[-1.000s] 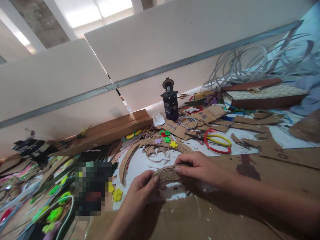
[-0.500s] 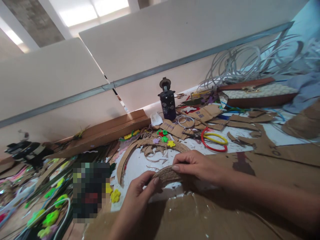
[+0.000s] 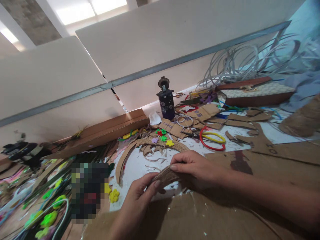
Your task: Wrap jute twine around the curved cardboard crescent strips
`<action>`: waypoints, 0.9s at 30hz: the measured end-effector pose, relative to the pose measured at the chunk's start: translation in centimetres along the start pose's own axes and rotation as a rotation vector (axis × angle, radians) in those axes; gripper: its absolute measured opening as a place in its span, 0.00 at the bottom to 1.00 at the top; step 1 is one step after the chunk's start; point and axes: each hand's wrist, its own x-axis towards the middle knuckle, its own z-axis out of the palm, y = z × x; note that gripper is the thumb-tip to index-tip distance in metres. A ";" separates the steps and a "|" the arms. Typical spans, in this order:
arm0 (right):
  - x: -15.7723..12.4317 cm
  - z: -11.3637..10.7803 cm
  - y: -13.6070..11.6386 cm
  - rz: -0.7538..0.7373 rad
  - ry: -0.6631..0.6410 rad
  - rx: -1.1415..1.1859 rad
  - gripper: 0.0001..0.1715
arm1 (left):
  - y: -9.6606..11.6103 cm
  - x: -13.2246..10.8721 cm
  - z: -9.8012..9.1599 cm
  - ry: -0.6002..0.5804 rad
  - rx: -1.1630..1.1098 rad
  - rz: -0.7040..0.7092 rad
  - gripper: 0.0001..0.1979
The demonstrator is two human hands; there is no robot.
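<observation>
Between my two hands is a curved strip wrapped in brown twine (image 3: 166,177), held over white paper. My left hand (image 3: 141,190) pinches its left end between thumb and fingers. Farther right, my right hand (image 3: 191,166) is closed on the strip, thumb on top; the fingers underneath are hidden. Just beyond lies a cardboard arc (image 3: 125,158), partly wound with twine and bearing small flowers, among them a lilac one (image 3: 155,140) and a yellow one (image 3: 170,143). Scissors with red and yellow handles (image 3: 212,138) rest on scraps to the right.
A dark bottle (image 3: 166,105) with its lid up stands at the back. A patterned handbag (image 3: 257,95) and coiled pale tubing (image 3: 230,66) lie back right. Brown cardboard (image 3: 185,216) covers the near surface. Bright flower pieces (image 3: 50,218) and green strips clutter the left, near a pixelated patch.
The view has shifted slightly, so the background sits a little farther left. My hands keep the same hold on the twine-wrapped strip, which is tilted slightly more.
</observation>
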 end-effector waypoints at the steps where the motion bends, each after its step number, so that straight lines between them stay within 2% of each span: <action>1: 0.1 -0.2 -0.1 -0.017 0.004 -0.035 0.17 | 0.0 0.0 0.0 0.006 -0.032 -0.002 0.13; 3: 0.2 -0.6 -0.3 -0.057 0.009 -0.113 0.17 | 0.0 0.2 0.1 0.078 -0.140 -0.018 0.13; 5: 0.5 -1.3 -0.5 -0.077 0.023 -0.157 0.18 | -0.2 0.5 0.0 0.198 -0.262 -0.037 0.13; 7: 0.7 -1.7 -0.4 -0.048 0.033 -0.160 0.19 | -0.3 0.6 -0.3 0.276 -0.343 -0.050 0.12; 13: 0.8 -1.6 0.2 0.049 -0.006 -0.091 0.21 | -0.6 0.5 -0.7 0.193 -0.412 -0.105 0.13; 21: 1.4 -2.5 0.6 0.100 -0.029 0.081 0.26 | -0.4 0.9 -1.0 0.266 -0.462 -0.100 0.13; 27: 1.8 -2.8 1.2 0.048 -0.011 0.075 0.26 | 0.8 0.5 -0.8 0.288 -0.467 -0.103 0.16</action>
